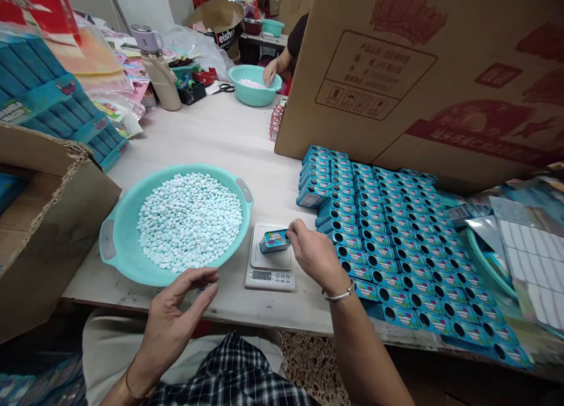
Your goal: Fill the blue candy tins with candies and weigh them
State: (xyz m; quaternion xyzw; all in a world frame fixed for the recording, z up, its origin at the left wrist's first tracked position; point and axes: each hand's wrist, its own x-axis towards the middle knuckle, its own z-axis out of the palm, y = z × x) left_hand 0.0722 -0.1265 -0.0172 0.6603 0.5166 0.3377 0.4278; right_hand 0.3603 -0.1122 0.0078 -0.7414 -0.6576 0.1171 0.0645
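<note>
My right hand [312, 253] pinches one end of a small blue candy box [274, 241], which is on or just over the plate of a white digital scale [270, 281]. Digits are lit on the scale's display. My left hand [183, 312] hovers at the near rim of a turquoise basin [110, 218], thumb and fingers apart, with nothing visible between them. Pale blue and white candies [189, 218] fill much of the basin. To the right of the scale stand rows of blue candy boxes [374, 235], many with a dark round hole in the top.
A large cardboard carton [352, 118] rises behind the rows. An open carton [57, 230] stands at the left, near stacked blue packs [57, 100]. Farther back are a beige flask [161, 80], scissors [225, 87], and another person's hand [270, 72] in a second turquoise basin [253, 96].
</note>
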